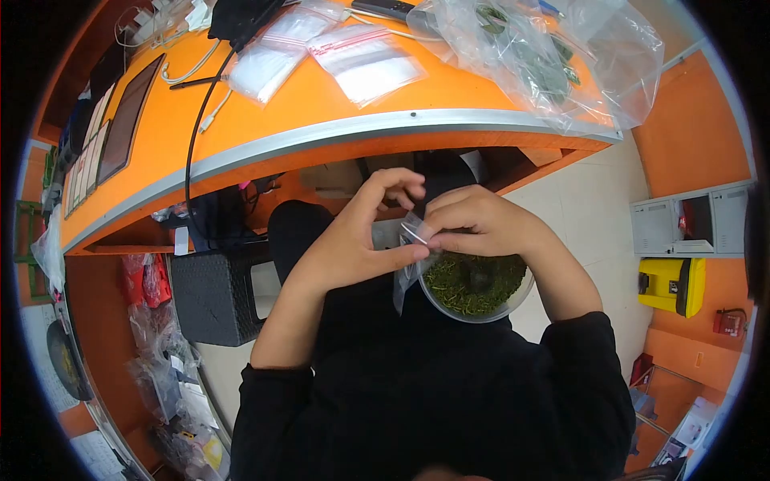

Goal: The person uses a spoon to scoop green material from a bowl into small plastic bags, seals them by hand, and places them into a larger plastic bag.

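Observation:
A small clear plastic zip bag is held in front of my lap. My right hand pinches its top edge between thumb and fingertips. My left hand is beside it, fingers curved and well apart from the thumb. That thumb lies across the bag, its tip close to my right fingertips. Under my right hand, a round clear tub rests on my lap, filled with green, moss-like material. A darker spot shows in the middle of the green. The bag's contents, if any, I cannot make out.
The orange desk ahead bears flat zip bags, a large clear plastic bag with greenery, and cables. A black woven box stands at left below the desk. A yellow case and grey lockers are at right.

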{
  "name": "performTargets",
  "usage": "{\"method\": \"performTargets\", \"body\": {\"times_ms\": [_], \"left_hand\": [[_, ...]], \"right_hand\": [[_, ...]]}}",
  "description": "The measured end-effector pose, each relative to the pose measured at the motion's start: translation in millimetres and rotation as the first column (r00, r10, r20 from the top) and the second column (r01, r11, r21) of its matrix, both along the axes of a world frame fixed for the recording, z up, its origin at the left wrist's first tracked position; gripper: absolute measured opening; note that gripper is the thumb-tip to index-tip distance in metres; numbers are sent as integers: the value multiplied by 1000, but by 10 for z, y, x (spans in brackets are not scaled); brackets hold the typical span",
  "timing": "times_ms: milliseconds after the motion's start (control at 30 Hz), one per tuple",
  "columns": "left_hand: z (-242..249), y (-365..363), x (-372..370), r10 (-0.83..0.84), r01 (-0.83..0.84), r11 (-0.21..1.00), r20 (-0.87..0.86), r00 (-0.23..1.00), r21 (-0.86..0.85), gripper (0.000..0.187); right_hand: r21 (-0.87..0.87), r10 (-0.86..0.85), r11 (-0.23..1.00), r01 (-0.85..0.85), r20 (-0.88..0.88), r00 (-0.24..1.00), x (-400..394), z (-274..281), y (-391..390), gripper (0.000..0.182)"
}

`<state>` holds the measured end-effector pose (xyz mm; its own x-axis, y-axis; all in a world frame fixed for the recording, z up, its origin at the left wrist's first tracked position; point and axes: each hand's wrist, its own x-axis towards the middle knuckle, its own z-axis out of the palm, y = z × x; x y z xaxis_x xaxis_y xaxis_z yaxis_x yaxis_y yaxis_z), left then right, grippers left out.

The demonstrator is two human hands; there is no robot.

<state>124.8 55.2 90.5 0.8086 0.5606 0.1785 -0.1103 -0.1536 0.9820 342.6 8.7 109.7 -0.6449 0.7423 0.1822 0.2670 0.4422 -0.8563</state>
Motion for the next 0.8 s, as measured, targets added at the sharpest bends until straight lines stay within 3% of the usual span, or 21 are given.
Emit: {"method": "performTargets", "body": {"times_ms": [67,133,167,233,267,367,433,500,533,600,633,667,733,800], "left_hand": [[110,-41,-1,97,-92,994,-81,992,61,61],[192,-67,-16,116,-47,983,-394,912,179,63],[238,-89,-16,114,-46,983,-394,912,178,63],[322,-139,-6,271,-47,869,-395,878,492,56],[356,-157,-5,269,-46,870,-396,878,490,56],[399,-173,-6,288,-106,901,-398,871,421,54],[395,-159,-18,197,-144,970,-284,938,198,53],[257,-125,-91,211,-191,975,-202,956,116,53],[160,-96,-145,229,-227,973,-118,966,31,53],[6,5,-242,221,-225,972,-69,973,-64,56],[-52,38,-279,257,-231,934,64,964,-272,57],[-90,64,-308,314,-198,861,184,931,-468,59],[-126,76,-322,325,-176,840,215,921,-514,64],[-172,42,-300,410,-342,854,101,907,-391,62]], "right_hand": [[78,-57,995,61,-42,997,-30,-49,1,14],[152,-112,980,125,-86,990,-73,-71,-3,15],[134,-115,983,124,-74,991,-94,-65,-4,16],[114,-118,986,125,-62,991,-94,-31,-6,17],[124,-88,988,89,-13,996,-82,6,-3,19],[191,-84,978,83,-6,996,-102,-1,13,22],[246,-107,962,116,-49,993,-97,0,15,24],[219,-347,908,356,-78,935,-49,33,0,25],[219,-350,908,358,-77,934,-33,17,24,25],[302,-455,868,395,163,875,1,-63,80,24],[336,-474,863,377,283,834,-22,-102,46,25],[336,-475,863,378,284,833,-26,-128,19,25],[264,-344,933,244,465,816,-28,-161,-11,26],[239,-327,942,236,493,806,-15,-179,-4,25]]}}
